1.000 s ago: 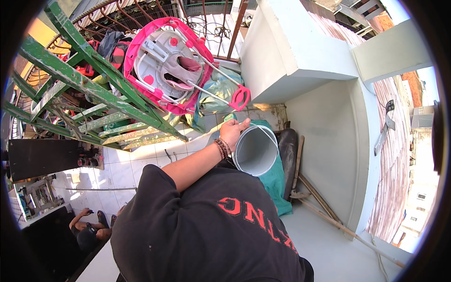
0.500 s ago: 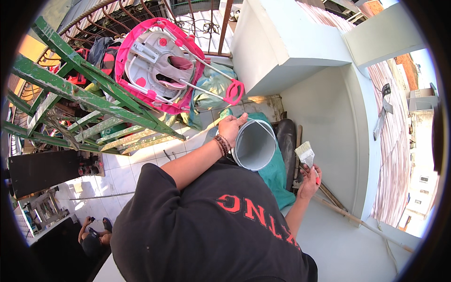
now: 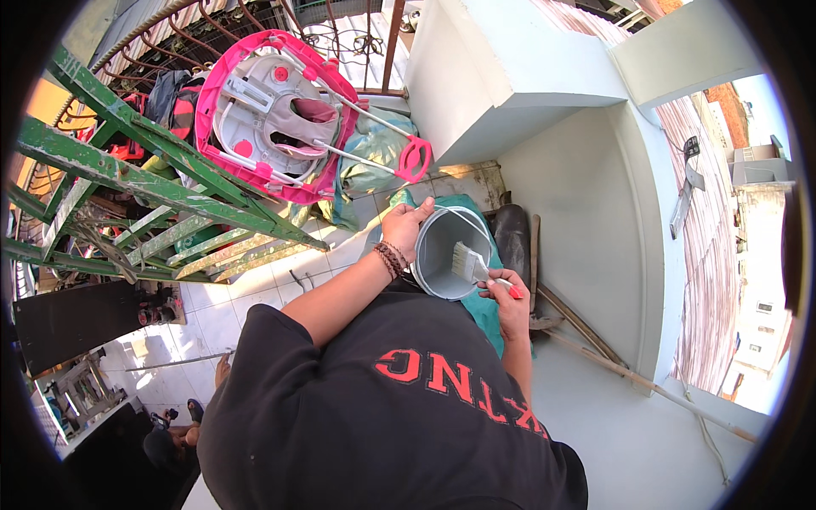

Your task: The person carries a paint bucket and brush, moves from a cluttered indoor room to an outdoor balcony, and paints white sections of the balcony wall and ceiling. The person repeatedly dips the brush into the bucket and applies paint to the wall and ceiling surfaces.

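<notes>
My left hand [image 3: 403,229], with a braided bracelet at the wrist, grips the upper rim of a paint bucket [image 3: 435,257] tilted toward me. Its inside looks pale grey, and a thin wire handle arcs over the mouth. In my right hand [image 3: 512,310] is a wide paintbrush [image 3: 469,263] with light bristles and a red handle end. The bristles point into the bucket's mouth; whether they touch its wall I cannot tell. Behind the bucket lies a green cloth or sack [image 3: 486,320].
A chipped green metal ladder [image 3: 183,183] leans at the left. Beyond it sits a pink and white baby walker [image 3: 280,119] on filled sacks. Pale walls [image 3: 586,212] rise at the right, with wooden poles [image 3: 582,327] near their foot. Another person [image 3: 174,442] is low at the lower left.
My right hand has swung left from beside the wall, bringing the paintbrush bristles into the bucket's mouth. My left hand keeps its grip on the bucket. The whole view has shifted slightly.
</notes>
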`<state>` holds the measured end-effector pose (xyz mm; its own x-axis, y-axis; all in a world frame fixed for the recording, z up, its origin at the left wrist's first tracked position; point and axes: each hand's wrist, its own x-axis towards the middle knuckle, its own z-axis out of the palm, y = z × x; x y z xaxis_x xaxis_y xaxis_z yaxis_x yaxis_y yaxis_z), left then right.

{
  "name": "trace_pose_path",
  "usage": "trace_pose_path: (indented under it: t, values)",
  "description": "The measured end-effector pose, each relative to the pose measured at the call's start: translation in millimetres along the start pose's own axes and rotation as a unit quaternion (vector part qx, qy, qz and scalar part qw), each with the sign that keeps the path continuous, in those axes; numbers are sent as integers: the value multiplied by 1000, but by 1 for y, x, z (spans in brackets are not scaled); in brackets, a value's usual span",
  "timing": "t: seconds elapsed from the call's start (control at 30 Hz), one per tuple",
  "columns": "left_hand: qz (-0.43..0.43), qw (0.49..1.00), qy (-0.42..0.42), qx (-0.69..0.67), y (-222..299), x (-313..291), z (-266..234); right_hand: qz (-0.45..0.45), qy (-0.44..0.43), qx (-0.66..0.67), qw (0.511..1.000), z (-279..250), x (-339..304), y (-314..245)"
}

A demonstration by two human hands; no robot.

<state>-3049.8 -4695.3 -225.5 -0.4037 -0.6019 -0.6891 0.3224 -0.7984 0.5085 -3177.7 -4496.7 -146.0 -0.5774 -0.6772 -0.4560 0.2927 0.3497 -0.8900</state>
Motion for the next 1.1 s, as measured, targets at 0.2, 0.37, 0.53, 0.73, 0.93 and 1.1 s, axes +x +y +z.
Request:
trace_pose_path:
  t: [0.2, 0.37, 0.53, 0.73, 0.93, 1.1]
  values:
    - [25, 999, -5, 43, 10, -3, -3, -9, -32, -165, 986, 8, 9, 8]
    - [47, 992, -14, 119, 15, -7, 2, -28, -50, -169, 984, 17, 6, 7]
    - [44, 987, -40, 152, 10, 1, 4, -26, -49, -158, 986, 18, 1, 19]
    - [29, 988, -38, 144, 5, -1, 24, -31, -20, -139, 990, 9, -7, 32]
    - [29, 987, -33, 152, 6, 4, 36, 11, 23, -89, 996, 0, -15, 21]
    - [38, 989, -36, 137, 6, 3, 41, -37, 48, -78, 995, -5, -14, 24]
